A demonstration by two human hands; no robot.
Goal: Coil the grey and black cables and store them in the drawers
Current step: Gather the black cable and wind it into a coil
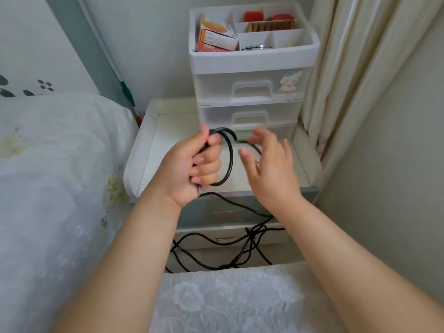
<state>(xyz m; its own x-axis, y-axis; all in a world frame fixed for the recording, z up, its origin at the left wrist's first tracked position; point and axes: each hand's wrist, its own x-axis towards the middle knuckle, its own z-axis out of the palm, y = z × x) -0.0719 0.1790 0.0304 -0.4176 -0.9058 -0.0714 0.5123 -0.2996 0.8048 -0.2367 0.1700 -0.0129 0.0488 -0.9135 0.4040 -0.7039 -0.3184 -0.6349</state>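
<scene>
Two hands over the nightstand. L hand has fingers curled tight round a loop of black cable, coil sticking out to the right of the fist, held above the tabletop. R hand just beside the coil, fingers spread and relaxed, motion-blurred; can't tell if fingertips touch the cable, not gripping anything visible. Rest of cable drops from under L fist, runs down across the nightstand front and hangs in a loose tangle low down, near the bed edge. Grey cable not visible. Drawer unit sits at back of nightstand, visible drawers closed, top tray holds boxes and a comb. Curtain at right.
</scene>
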